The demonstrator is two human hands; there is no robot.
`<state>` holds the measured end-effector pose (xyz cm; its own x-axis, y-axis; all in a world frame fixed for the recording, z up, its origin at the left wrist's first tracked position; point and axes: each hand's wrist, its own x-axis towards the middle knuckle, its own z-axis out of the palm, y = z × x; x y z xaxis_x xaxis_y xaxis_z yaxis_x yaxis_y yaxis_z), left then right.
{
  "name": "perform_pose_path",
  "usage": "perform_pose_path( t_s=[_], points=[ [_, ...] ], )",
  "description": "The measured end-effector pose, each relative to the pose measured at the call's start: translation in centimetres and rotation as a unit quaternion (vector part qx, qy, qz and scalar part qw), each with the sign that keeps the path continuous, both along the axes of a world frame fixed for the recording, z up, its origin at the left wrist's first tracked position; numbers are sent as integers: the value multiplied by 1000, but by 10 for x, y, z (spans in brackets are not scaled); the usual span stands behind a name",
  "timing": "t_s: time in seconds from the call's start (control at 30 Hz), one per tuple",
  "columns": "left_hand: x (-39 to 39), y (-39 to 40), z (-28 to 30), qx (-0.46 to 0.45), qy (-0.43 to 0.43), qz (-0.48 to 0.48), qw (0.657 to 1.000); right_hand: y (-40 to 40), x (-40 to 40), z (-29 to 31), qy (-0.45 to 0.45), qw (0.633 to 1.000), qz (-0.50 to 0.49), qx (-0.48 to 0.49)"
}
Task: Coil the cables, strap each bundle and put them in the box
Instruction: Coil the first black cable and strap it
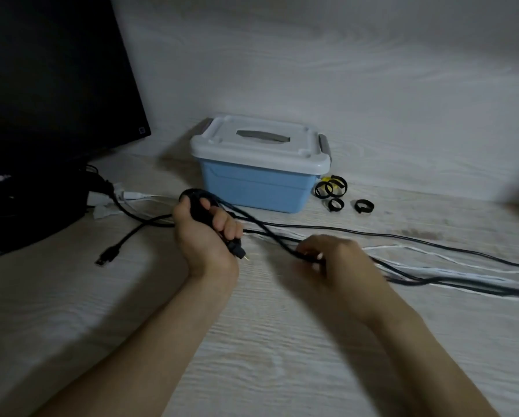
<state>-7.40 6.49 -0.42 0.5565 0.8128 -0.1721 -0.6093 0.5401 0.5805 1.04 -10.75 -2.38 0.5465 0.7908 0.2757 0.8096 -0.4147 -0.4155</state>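
**Hand pose and cable position at the desk**

Both forearms reach forward over the desk (282,356), with bare wood-grain surface beneath and nearer than them.

The right hand (339,260) lies palm-down, fingers curled under, pinching one strand of the black cable (270,236) low over the desk. The image is blurred here, so the exact finger contact cannot be resolved.

The left hand (204,233) is raised with the palm turned inward, fingers wrapped round several loops of the same cable; its plug (238,251) projects below the fingers.

From the right hand, black and white cables (432,270) trail right to the frame edge. Left of the left hand, a loose black USB lead (107,257) lies on the desk, with a dark monitor (47,100) beyond it.

Just beyond the left hand stands the blue box (252,188), lid (258,145) closed. Black straps (331,188), rolled into rings, lie right of the box, beyond the right hand. The wall rises directly behind.
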Motion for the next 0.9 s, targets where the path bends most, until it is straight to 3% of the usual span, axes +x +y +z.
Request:
perform_pose_path(
  t_s=[0.1, 0.17, 0.27, 0.37, 0.47, 0.53, 0.67, 0.77, 0.9],
  points=[
    [5, -6, -1, 95, 46, 47, 993, 7, -15, -7, 25, 994, 91, -47],
    [9, -12, -5, 210, 104, 80, 969, 10, -19, -12, 10, 992, 110, -60],
    [12, -19, -14, 394, 174, 76, 899, 11, -19, -11, -31, 991, 125, -45],
    [12, -18, -23, 503, 181, -21, 845, 7, -15, -3, -49, 989, 139, 11],
    [11, -16, -32, 594, 255, -121, 754, 2, -13, 4, -2, 985, 131, 109],
    [10, -17, -35, 601, 274, -177, 729, 0, -14, 5, -11, 980, 118, 160],
    [2, -22, -22, 591, 240, -245, 730, 1, -17, 4, -104, 956, 104, 253],
    [-8, -28, -11, 528, 191, -397, 726, -3, -12, 9, -160, 938, 95, 292],
    [-14, -29, 2, 490, 139, -512, 691, -16, 2, 22, -140, 941, 90, 294]
  ],
)
